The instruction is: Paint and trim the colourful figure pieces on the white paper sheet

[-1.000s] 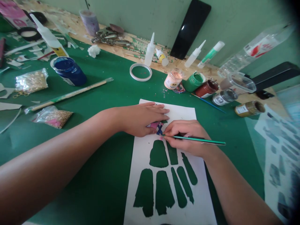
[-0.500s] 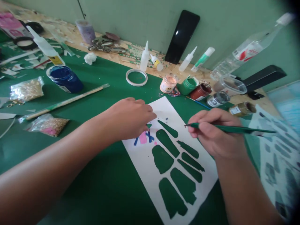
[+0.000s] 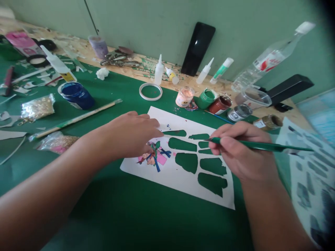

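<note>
A white sheet of paper (image 3: 188, 188) with several rounded cut-out openings lies on the green tabletop. My left hand (image 3: 131, 136) rests over its left part, index finger stretched out and thumb apart from it; the other fingers are partly hidden. Under and beside that hand is a cluster of small painted pieces (image 3: 158, 158) in pink, blue, green and orange. Pinched like a pen in my right hand (image 3: 235, 148) is a slim green paintbrush (image 3: 259, 145). Its dark tip points left, over the sheet's right part.
Behind the sheet stand open paint jars: peach (image 3: 185, 97), green (image 3: 207, 98) and dark red (image 3: 222, 104). A tape roll (image 3: 150, 91), glue bottle (image 3: 158, 71) and leaning phone (image 3: 198, 48) are farther back. At left are a blue paint jar (image 3: 75, 96) and bead bags (image 3: 38, 107).
The sheet has turned counterclockwise and its far corner has swung left. My left hand has shifted slightly left, uncovering more of the painted pieces. My right hand keeps the paintbrush nearly still.
</note>
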Demonstrator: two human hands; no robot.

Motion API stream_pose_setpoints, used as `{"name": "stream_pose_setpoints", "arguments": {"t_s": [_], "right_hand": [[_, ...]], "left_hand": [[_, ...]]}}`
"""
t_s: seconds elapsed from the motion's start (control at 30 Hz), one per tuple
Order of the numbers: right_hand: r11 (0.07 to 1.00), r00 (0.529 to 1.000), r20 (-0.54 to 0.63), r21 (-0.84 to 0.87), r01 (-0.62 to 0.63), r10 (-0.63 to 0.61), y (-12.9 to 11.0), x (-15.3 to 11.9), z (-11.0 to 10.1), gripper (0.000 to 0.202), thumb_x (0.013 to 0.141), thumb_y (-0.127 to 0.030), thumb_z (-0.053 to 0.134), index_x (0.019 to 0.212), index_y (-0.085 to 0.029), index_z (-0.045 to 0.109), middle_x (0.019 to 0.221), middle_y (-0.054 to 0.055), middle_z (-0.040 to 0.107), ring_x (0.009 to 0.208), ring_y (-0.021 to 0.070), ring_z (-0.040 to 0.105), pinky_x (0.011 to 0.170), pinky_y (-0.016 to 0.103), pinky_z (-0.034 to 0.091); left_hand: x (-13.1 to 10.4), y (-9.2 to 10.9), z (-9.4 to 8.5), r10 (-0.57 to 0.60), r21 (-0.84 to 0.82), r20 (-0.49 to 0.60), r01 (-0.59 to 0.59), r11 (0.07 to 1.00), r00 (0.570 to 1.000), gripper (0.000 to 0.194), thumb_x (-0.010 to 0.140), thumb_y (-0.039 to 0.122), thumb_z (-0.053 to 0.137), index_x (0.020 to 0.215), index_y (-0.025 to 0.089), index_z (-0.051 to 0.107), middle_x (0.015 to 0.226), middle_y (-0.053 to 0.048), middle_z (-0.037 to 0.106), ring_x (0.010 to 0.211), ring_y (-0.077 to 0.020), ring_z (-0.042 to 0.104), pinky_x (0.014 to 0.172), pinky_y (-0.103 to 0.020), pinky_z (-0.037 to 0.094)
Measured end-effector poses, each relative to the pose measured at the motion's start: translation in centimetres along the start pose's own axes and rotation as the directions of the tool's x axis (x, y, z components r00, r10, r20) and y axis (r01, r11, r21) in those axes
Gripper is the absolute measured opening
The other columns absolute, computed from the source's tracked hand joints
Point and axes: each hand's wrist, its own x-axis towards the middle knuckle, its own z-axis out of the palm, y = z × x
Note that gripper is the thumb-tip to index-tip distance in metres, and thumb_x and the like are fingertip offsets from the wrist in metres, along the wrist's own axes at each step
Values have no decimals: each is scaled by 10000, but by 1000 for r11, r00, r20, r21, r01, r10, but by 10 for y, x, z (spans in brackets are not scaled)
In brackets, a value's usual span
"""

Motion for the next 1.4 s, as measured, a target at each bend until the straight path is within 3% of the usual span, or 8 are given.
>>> {"name": "stream_pose_setpoints", "arguments": {"t_s": [0.07,0.13,0.3,0.47,0.67,0.87,1.07,1.4], "right_hand": [[984,999,19,-171,-43,47,3,-2,7,81,851,-221,753,786,-215,706,782,32,722,617,164,679,521,286,559],[941,990,72,-326,-92,122,6,-4,15,79,854,-235,745,792,-206,707,794,40,729,630,165,679,548,287,561],[887,958,181,-445,-121,222,12,-8,25,104,867,-280,719,801,-202,701,805,46,744,641,167,680,521,265,527],[880,984,122,-471,-55,127,12,-5,23,98,859,-278,725,803,-202,699,798,40,738,683,172,681,598,285,547],[865,955,276,-500,50,105,31,0,30,102,819,-266,737,766,-189,696,794,37,759,681,158,687,604,274,529],[889,953,275,-458,16,125,43,4,27,114,782,-253,757,714,-187,694,768,36,764,694,168,705,616,283,543],[912,942,321,-407,45,97,42,4,25,90,794,-225,758,737,-182,703,809,52,773,752,184,733,681,299,575],[916,930,363,-390,98,55,43,4,24,78,798,-188,770,754,-196,706,831,36,776,802,180,746,725,282,581]], "left_hand": [[1,3,-2,3,30,-31,-2,1000,1000,351,837,380,675,1167,265,715,1203,-86,704,1103,-326,643,970,-486,446],[6,5,-1,69,4,-80,-69,998,994,353,872,364,637,1202,251,695,1267,-86,681,1217,-326,593,1036,-475,411],[14,9,12,242,-139,-33,-244,960,970,569,957,281,548,1512,271,425,1635,-27,322,1519,-250,265,1205,-409,248],[8,19,12,62,-28,-2,-62,998,998,553,907,306,627,1449,290,520,1592,-112,396,1410,-361,420,1031,-464,444],[14,21,6,75,-18,-53,-76,997,996,359,920,353,624,1267,267,666,1384,-118,585,1287,-349,517,1004,-478,456],[28,14,23,190,-107,-177,-210,972,966,410,950,347,580,1332,199,595,1590,-98,397,1520,-307,243,1214,-461,245],[33,8,27,185,-165,-24,-187,968,982,568,1015,394,462,1545,216,366,1665,-70,225,1554,-282,111,1250,-498,119],[33,9,26,166,-161,22,-160,974,986,563,1002,420,445,1531,233,394,1678,-40,168,1561,-255,68,1262,-456,81]]}}
